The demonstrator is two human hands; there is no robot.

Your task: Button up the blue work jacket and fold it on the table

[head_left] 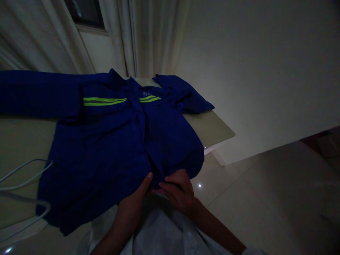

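A dark blue work jacket (111, 141) with yellow-green reflective stripes across the chest lies spread front-up on a pale table (212, 127). Its left sleeve stretches off to the left; the right sleeve is folded near the table's far corner. Both hands meet at the bottom hem, at the front opening. My left hand (135, 202) pinches the hem edge with the thumb on top. My right hand (177, 191) has its fingers curled around the hem on the other side of the opening.
A white clothes hanger (23, 184) lies on the table at the left, partly under the jacket. Curtains (138, 35) hang behind the table beside a dark window. A plain wall and a tiled floor (265, 198) fill the right side.
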